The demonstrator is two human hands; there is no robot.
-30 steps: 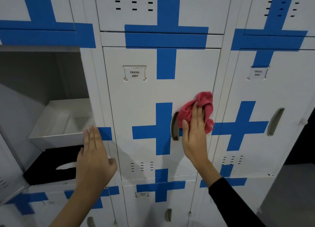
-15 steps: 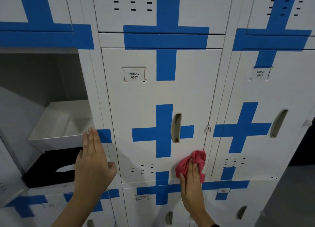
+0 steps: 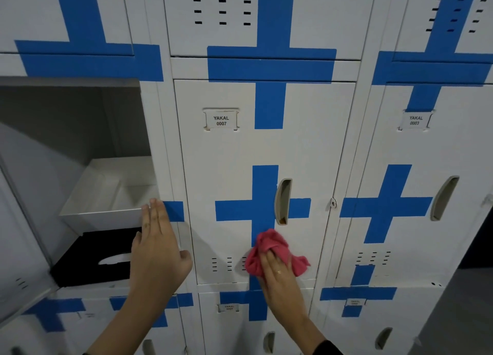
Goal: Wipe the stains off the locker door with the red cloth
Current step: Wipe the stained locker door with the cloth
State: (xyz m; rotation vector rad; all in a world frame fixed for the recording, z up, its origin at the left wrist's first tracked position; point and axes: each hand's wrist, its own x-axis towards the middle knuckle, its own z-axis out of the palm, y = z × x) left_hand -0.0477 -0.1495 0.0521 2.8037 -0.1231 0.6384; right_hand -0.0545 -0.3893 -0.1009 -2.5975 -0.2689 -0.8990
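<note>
Red cloth [image 3: 274,256]: bunched under my right hand [image 3: 280,277], pressed against the lower part of the locker door [image 3: 240,151], just below the blue tape cross [image 3: 262,210] and beside the vent slots [image 3: 221,264].

Right hand: fingers laid over the cloth and holding it to the metal; a ring shows on one finger.

Left hand [image 3: 157,248]: flat and open, fingers straight, resting on the frame strip to the left of the door, by the open compartment [image 3: 80,146].

Just changed: half a second ago the cloth sat further right, near the door's lower right corner; it is now closer to the centre line, over the cross's lower arm. A second ago it was up beside the handle [image 3: 283,201].

Meaning for the task: I judge the pass has run down the right side and is now sweeping leftward along the bottom, so the lower band is being covered while the upper area around the label [image 3: 221,120] looks untouched in this stroke.

Unchanged: the left hand keeps the same bracing spot.

Stains: I cannot make any out on the white paint from here.

Near the left hand: a white tray [image 3: 112,192] and a black box [image 3: 98,258] inside the open compartment.
</note>
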